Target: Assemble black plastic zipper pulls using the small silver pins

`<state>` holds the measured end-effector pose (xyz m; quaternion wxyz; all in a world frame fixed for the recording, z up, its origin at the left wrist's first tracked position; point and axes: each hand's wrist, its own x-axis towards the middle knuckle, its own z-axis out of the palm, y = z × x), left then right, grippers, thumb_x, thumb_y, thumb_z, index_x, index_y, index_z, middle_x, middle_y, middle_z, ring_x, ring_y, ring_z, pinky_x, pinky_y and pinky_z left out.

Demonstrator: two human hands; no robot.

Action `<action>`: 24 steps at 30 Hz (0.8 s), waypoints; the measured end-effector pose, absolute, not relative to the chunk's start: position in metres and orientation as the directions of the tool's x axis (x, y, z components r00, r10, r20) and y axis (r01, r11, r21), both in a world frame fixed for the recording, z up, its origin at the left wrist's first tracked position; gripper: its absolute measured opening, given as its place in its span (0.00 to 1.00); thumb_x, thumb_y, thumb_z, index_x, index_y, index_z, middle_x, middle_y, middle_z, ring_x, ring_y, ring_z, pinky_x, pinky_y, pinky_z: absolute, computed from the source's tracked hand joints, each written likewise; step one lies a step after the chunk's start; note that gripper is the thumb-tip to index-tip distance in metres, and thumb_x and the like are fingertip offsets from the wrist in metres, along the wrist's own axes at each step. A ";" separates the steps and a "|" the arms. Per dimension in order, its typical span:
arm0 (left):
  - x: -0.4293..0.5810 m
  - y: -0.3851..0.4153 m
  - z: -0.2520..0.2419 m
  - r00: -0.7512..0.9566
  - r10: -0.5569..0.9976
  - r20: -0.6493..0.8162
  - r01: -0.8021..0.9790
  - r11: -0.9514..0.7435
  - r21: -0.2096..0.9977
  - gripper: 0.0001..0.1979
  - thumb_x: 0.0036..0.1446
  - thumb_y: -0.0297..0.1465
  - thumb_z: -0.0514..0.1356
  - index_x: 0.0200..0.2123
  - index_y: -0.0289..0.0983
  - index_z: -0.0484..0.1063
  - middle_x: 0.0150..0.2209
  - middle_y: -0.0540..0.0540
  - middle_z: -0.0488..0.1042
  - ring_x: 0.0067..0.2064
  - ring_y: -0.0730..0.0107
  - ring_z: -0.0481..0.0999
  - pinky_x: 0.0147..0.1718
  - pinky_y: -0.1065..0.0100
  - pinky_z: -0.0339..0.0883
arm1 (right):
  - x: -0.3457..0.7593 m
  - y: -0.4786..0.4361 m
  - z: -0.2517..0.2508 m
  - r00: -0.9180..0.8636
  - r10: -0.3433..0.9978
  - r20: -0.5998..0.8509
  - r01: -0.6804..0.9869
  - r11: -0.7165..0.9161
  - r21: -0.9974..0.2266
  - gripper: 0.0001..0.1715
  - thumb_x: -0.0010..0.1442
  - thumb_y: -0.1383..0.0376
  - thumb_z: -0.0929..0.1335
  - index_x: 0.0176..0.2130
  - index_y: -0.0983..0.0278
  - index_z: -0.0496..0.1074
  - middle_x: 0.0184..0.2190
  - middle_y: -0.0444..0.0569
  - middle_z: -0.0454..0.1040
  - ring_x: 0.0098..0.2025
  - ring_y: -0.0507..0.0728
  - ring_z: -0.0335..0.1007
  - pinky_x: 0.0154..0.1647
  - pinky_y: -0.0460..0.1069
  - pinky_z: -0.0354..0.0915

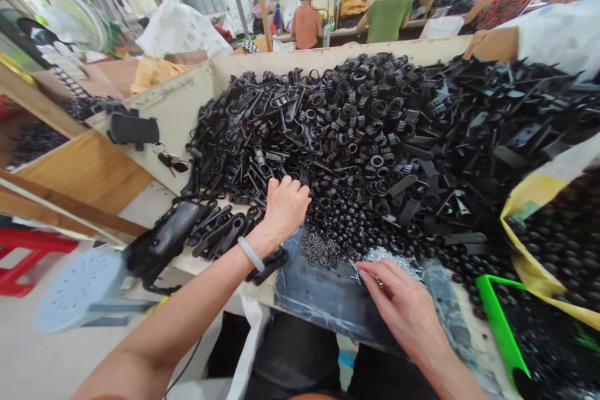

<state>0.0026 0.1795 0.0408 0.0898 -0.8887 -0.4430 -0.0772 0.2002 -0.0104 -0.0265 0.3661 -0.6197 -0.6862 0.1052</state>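
My left hand (287,206), with a pale bangle (251,254) at its wrist, is curled closed at the near edge of a heap of black plastic parts. Its fingers hide whatever they hold. Black ring-shaped parts (349,112) and long clip-like parts (276,106) rise behind it. My right hand (398,290) is pinched at the left side of a pile of thin silver pins (384,256), and pin ends show at its fingertips. Small dark grey metal pieces (321,250) lie between the hands, with round black balls (342,215) just beyond.
Flat black parts (482,119) fill the right of the bench. A green bin (504,325) and a yellow-edged sack (529,200) of black balls stand at right. Assembled-looking black pieces (225,234) lie left. A co-worker's hand (492,44) reaches over the back board; other people sit beyond.
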 end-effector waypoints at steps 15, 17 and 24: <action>0.025 0.248 0.047 0.242 0.969 0.042 0.951 -0.246 0.190 0.16 0.58 0.43 0.65 0.38 0.36 0.81 0.42 0.35 0.83 0.51 0.45 0.77 0.50 0.55 0.65 | 0.139 0.100 0.006 -0.108 0.978 0.180 0.920 0.167 -0.355 0.14 0.75 0.61 0.63 0.53 0.56 0.76 0.50 0.47 0.76 0.43 0.54 0.79 0.37 0.46 0.68; 0.020 0.251 0.052 0.218 0.976 0.003 0.941 -0.212 0.263 0.14 0.58 0.42 0.65 0.36 0.37 0.82 0.39 0.38 0.83 0.47 0.50 0.79 0.47 0.59 0.67 | 0.131 0.122 0.008 -0.104 0.981 0.162 0.936 0.151 -0.317 0.14 0.74 0.61 0.64 0.53 0.57 0.75 0.51 0.50 0.75 0.45 0.56 0.78 0.37 0.47 0.67; -0.018 0.248 0.075 0.250 0.960 -0.127 0.797 -0.130 0.590 0.12 0.50 0.39 0.69 0.23 0.37 0.77 0.21 0.48 0.74 0.30 0.62 0.76 0.32 0.65 0.65 | 0.118 0.156 0.003 -0.105 0.992 0.074 0.971 0.118 -0.208 0.10 0.71 0.61 0.66 0.48 0.61 0.75 0.49 0.54 0.75 0.48 0.58 0.77 0.37 0.47 0.66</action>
